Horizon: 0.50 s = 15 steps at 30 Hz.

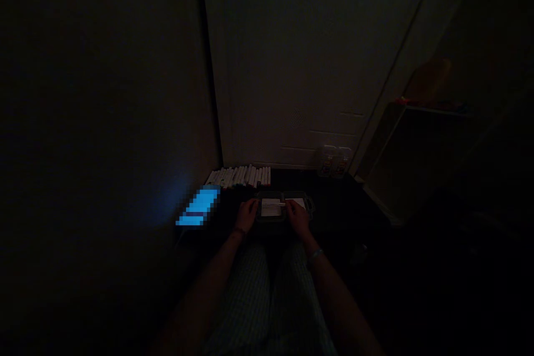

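Note:
In dim light, an open clear plastic case [271, 220] lies before me on the dark table. White paper [271, 210] shows in its left half, and another white sheet [298, 201] in its right half. My right hand [297, 218] is closed over the middle of the case, its fingers pinching a slim white pen [275, 204] that points left across the paper. At the case's left edge, my left hand [247, 214] has its fingers curled and gripping the rim. Darkness hides the finer detail of both hands.
A row of white markers [242, 176] lies at the table's back left. A glowing blue screen [198, 206] leans at the left wall. Two clear packages [335, 162] stand at the back right. A shelf unit [400, 150] is farther right.

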Tool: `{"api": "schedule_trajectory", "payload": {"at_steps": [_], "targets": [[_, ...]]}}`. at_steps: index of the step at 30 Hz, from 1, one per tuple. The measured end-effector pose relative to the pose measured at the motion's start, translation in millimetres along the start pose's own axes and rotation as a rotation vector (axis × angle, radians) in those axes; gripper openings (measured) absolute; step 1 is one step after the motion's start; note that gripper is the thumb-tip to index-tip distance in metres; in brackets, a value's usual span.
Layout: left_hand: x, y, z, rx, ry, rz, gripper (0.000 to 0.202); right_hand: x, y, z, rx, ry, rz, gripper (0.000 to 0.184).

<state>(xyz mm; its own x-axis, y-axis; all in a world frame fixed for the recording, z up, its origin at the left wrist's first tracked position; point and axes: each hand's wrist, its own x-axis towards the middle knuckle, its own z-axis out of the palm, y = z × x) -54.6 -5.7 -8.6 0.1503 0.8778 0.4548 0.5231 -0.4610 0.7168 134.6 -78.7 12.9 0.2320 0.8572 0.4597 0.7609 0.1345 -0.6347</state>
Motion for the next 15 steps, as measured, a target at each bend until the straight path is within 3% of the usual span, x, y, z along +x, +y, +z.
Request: {"api": "schedule_trajectory", "payload": {"at_steps": [15], "targets": [[-0.2, -0.6, 1.2, 0.027, 0.006, 0.006, 0.030, -0.5, 2.2, 1.0, 0.007, -0.008, -0.011, 0.034]]}}
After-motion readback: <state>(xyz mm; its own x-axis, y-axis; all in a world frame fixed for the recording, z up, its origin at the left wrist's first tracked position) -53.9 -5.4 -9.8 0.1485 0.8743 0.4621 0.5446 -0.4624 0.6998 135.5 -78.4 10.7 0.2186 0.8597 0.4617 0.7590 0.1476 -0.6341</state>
